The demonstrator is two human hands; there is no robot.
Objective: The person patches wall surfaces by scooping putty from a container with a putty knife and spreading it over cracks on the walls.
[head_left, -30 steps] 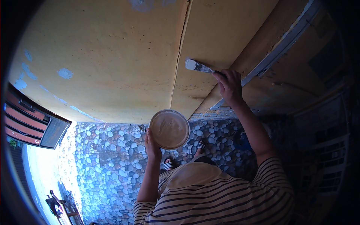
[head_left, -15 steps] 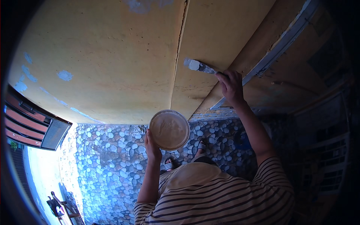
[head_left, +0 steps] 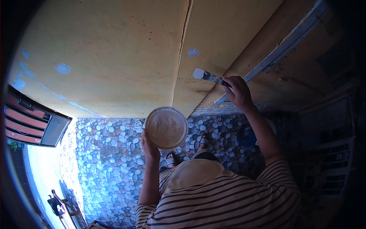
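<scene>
With my left hand (head_left: 148, 147) I grip the edge of a round, shallow lid-like container (head_left: 166, 127) with a creamy, pasty layer inside. My right hand (head_left: 239, 92) is closed on the dark handle of a putty knife (head_left: 212, 78), its metal blade smeared and carrying white paste near the tip. The blade is over the yellowish wall (head_left: 129, 65); whether it touches cannot be told. A fresh-looking pale patch (head_left: 193, 52) sits above the blade, right of a long vertical crack in the wall.
A pale trim strip (head_left: 282, 51) crosses the wall at right. A pebble-patterned floor (head_left: 106, 160) lies below, with my sandalled feet and a dark blue object (head_left: 247, 135). A slatted red-and-black frame (head_left: 28, 118) is at left, wooden items (head_left: 65, 212) at lower left.
My right hand and the knife have moved down and slightly right, uncovering the pale patch where the blade was. The container appears slightly higher and further left in view.
</scene>
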